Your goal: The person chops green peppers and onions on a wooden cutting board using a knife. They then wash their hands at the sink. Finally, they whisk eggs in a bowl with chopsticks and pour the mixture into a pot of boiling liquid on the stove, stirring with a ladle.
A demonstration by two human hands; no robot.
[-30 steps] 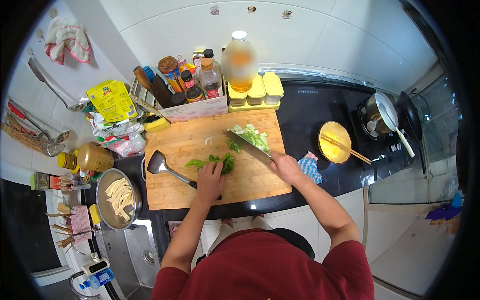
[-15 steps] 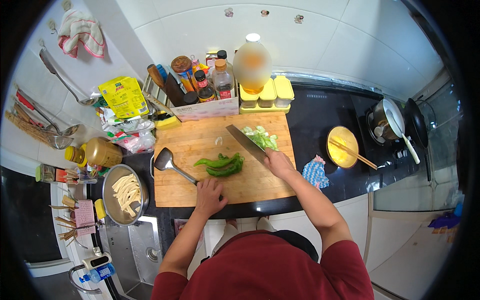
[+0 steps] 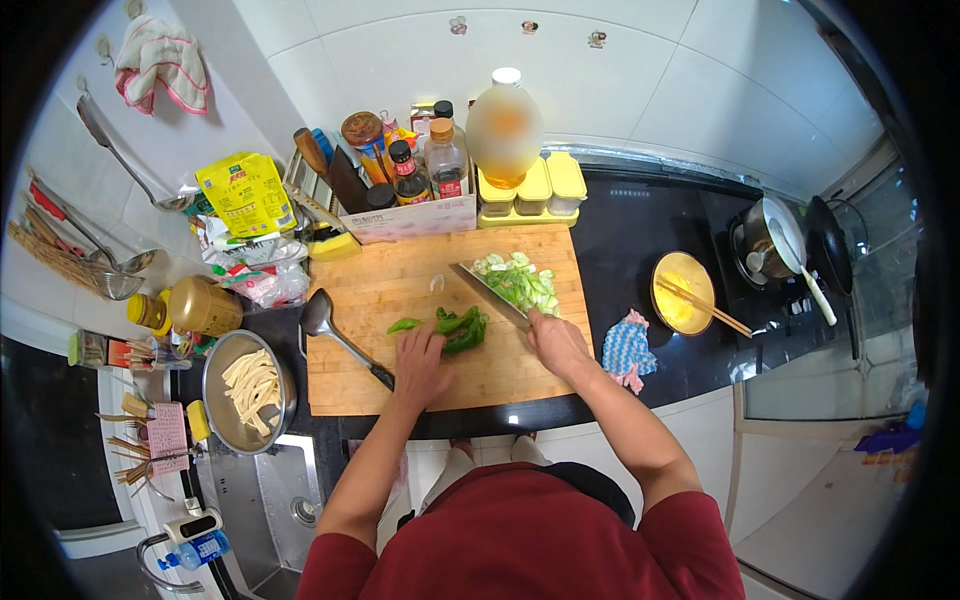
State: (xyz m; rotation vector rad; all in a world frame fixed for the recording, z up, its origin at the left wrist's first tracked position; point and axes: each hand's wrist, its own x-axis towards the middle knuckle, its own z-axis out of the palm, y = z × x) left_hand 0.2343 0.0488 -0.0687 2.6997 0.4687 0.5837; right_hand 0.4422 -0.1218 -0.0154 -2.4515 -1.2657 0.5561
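My right hand (image 3: 558,346) grips a kitchen knife (image 3: 490,296) by its handle, which the fingers cover. The wide blade slants up and left, beside a heap of sliced pale green vegetable (image 3: 522,282). My left hand (image 3: 424,366) is spread low at the near side of the green peppers (image 3: 462,328), its fingertips reaching over their left part. Both peppers lie on the wooden cutting board (image 3: 400,275). To the left of that hand rests a spatula (image 3: 340,335) with a black handle, apart from the fingers.
A metal bowl of pale strips (image 3: 290,400) stands left, above the sink (image 3: 300,470). Seasoning bottles (image 3: 445,160) and yellow-lidded containers (image 3: 535,190) line the back. To the right are a cloth (image 3: 630,350), a bowl of yellow liquid with chopsticks (image 3: 684,330) and a pot (image 3: 768,235).
My left hand has left the spatula's handle and moved up and right to the peppers. The knife blade has turned slightly and sits lower, still in my right hand.
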